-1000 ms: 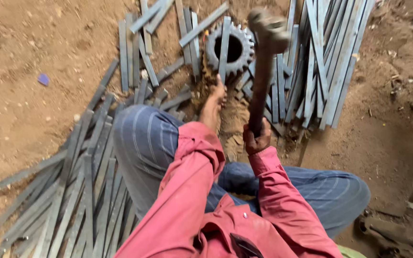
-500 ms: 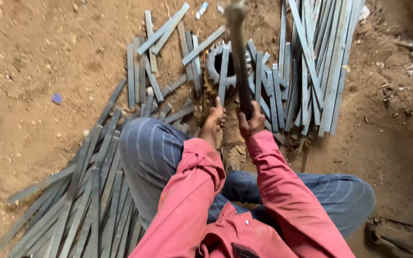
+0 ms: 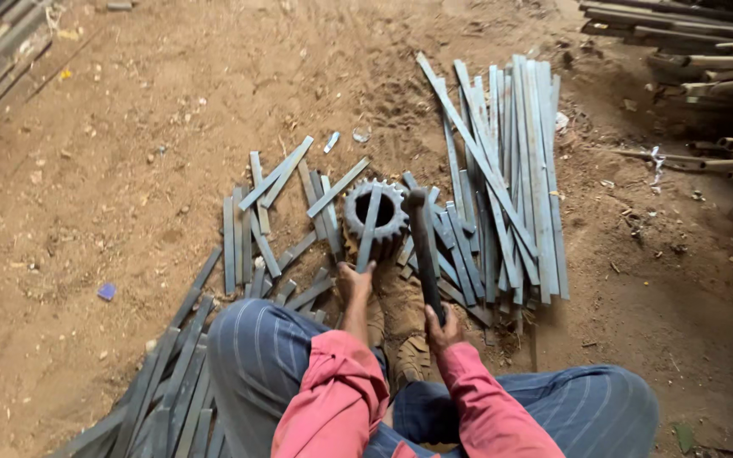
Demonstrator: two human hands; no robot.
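**Hammer Down on a Strip Across the Gear**

We sit on the dirt floor point(image 3: 129, 127) with both knees bent, in striped trousers and red sleeves. Our left hand point(image 3: 354, 284) has its grip clamped on the near end of a flat metal strip point(image 3: 369, 225), which lies across the toothed gear point(image 3: 375, 212) standing on the ground just ahead of us. Our right hand point(image 3: 443, 326) has its grip wrapped tight round the handle of a hammer point(image 3: 424, 246), whose head sits low, beside the gear's right edge. To the right lies a long bundle of grey strips point(image 3: 511, 170); shorter cut strips point(image 3: 256, 220) are scattered to the left of the gear, and another heap point(image 3: 171, 382) runs beside our left knee. Rusty pipes point(image 3: 706, 51) lie at the top right.
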